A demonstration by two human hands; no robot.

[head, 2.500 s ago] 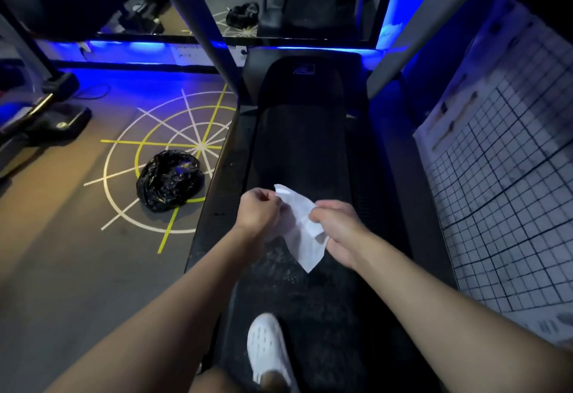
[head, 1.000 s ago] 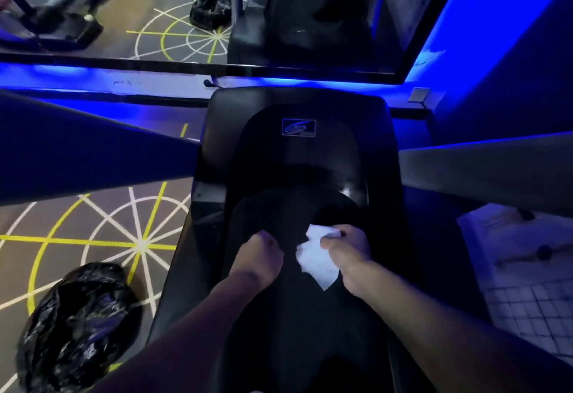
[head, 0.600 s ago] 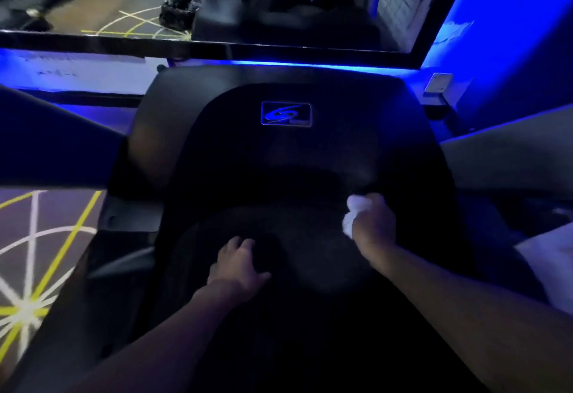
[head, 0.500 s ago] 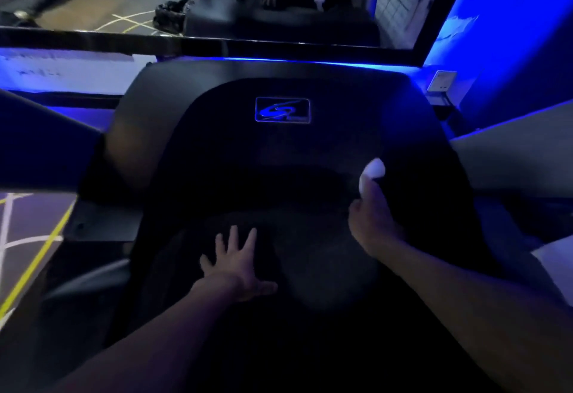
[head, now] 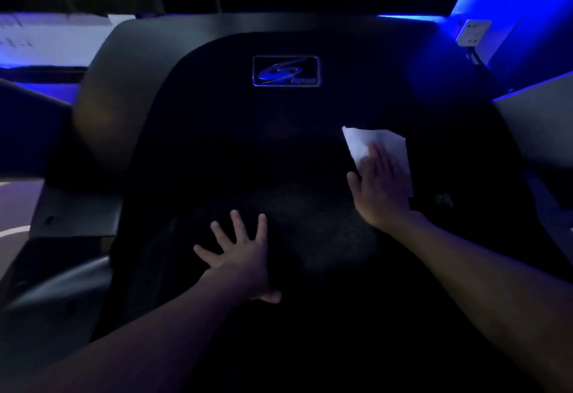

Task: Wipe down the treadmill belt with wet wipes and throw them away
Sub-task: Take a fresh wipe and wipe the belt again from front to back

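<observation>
The right hand (head: 383,189) hides part of the wipe (head: 370,141); the belt (head: 310,219) sinks into darkness.

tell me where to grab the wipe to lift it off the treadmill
Best grip is probably the far left corner of the wipe, the bare part poking out beyond the right hand. The sheet lies spread flat with that palm pressing its near half, so come in from the far left and pinch the corner up.
</observation>
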